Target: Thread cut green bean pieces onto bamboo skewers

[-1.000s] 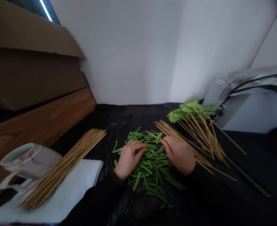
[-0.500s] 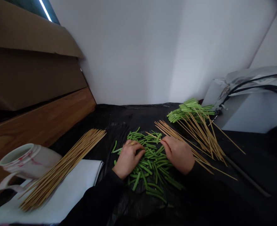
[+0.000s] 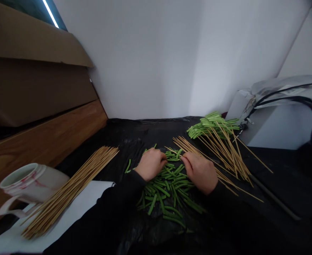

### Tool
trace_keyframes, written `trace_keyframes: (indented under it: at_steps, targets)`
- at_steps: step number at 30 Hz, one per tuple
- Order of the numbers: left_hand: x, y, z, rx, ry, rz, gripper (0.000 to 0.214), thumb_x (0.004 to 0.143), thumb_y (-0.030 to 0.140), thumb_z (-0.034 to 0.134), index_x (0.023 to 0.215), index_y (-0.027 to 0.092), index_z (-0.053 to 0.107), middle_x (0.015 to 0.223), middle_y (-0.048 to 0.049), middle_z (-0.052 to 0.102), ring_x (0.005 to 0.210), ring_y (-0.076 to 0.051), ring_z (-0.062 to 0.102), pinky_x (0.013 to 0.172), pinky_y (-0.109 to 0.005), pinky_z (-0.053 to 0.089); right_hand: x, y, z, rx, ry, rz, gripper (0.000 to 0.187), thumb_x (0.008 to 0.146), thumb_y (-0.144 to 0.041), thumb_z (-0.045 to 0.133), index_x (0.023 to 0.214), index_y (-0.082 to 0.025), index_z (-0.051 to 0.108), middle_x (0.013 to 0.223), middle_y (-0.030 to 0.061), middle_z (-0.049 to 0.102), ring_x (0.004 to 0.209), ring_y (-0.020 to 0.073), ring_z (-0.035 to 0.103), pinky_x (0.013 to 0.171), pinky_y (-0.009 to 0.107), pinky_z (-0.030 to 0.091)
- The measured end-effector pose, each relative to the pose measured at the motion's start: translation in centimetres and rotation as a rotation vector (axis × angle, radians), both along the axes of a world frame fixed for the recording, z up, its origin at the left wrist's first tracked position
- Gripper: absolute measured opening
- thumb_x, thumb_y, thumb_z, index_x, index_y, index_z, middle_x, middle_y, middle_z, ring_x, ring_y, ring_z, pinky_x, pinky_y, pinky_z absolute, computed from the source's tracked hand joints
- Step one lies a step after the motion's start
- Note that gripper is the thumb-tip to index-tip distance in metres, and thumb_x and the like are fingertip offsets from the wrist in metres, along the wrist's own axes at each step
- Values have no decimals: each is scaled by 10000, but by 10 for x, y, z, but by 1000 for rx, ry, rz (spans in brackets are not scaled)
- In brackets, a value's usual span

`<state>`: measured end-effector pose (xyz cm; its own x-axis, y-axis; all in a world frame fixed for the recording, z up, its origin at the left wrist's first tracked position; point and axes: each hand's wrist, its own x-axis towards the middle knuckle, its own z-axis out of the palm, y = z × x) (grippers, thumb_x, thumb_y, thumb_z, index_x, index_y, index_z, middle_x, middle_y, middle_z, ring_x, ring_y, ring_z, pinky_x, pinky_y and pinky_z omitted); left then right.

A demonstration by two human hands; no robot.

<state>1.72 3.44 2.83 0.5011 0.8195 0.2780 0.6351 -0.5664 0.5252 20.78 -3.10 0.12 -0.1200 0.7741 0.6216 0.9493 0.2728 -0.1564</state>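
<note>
A pile of cut green bean pieces (image 3: 169, 187) lies on the black plastic sheet (image 3: 134, 134) in front of me. My left hand (image 3: 150, 163) rests on the far part of the pile with its fingers curled down onto the beans. My right hand (image 3: 200, 171) is closed in a pinch on a thin bamboo skewer (image 3: 173, 151) whose tip points left over the beans. What the left fingers hold, if anything, is hidden.
A bundle of bare skewers (image 3: 73, 186) lies at the left on white paper (image 3: 73, 216), beside a white jug (image 3: 26, 184). Skewers threaded with beans (image 3: 214, 125) fan out at the back right. A white appliance with black cables (image 3: 283, 106) stands at the right.
My left hand has moved forward and up the pile, from the near left of the beans to their far edge. The right hand has stayed nearly still with the skewer.
</note>
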Motion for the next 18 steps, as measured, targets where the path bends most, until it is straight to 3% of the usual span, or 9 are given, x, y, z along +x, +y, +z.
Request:
trace_keyframes:
  at_steps: [6,11,15,18]
  targets:
    - [32,13,-16,113,251,46,42,697,179,685,670,188,716,793,-111,661,872,-270,566,845,-382,398,1,1,1,-15,16,-12,260,957,-272,391,819,-187,594,751,31,646,715,137,597,624,255,336]
    - [30,16,-15,132,265,47,56,712,160,660,668,181,687,805,-99,670,860,-251,563,812,-359,410,1,1,0,4,21,-4,258,955,-273,392,817,-188,593,759,27,648,688,132,588,609,261,330]
    - [8,13,-5,54,111,83,56,744,198,638,751,194,694,735,-50,680,739,-202,584,728,-308,426,0,0,2,19,49,3,261,955,-271,393,806,-191,591,755,25,649,707,132,588,619,257,334]
    - [-10,6,-4,-38,-160,125,175,776,268,622,902,192,717,796,-43,714,721,-188,620,698,-290,443,-3,-3,3,26,60,26,261,957,-275,393,826,-188,601,762,27,651,708,134,590,634,256,345]
